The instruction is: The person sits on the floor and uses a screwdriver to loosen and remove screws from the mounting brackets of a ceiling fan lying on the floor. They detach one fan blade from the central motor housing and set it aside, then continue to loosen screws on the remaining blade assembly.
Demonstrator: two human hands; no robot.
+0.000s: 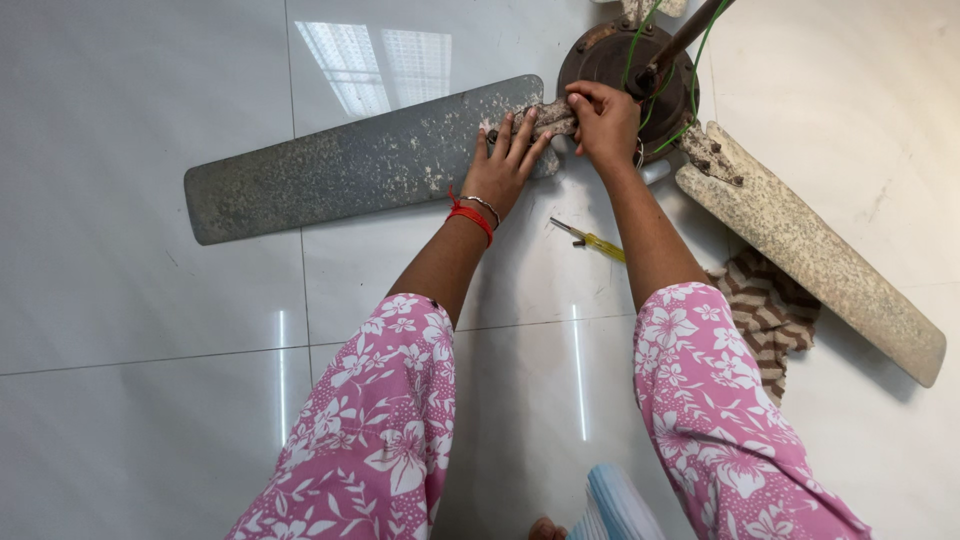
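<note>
Fan blade (350, 165) under left hand (503, 165), right hand (603, 120) gripping bracket (550, 115)

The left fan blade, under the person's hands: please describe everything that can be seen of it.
The left fan blade is long, flat and grey, seemingly metal, its paint speckled with worn, dirty patches. It lies flat on the white tiled floor, rounded tip pointing left. Its inner end joins a rusty bracket on the brown motor hub. The left hand presses flat on the inner end; the right hand grips the bracket.
</note>
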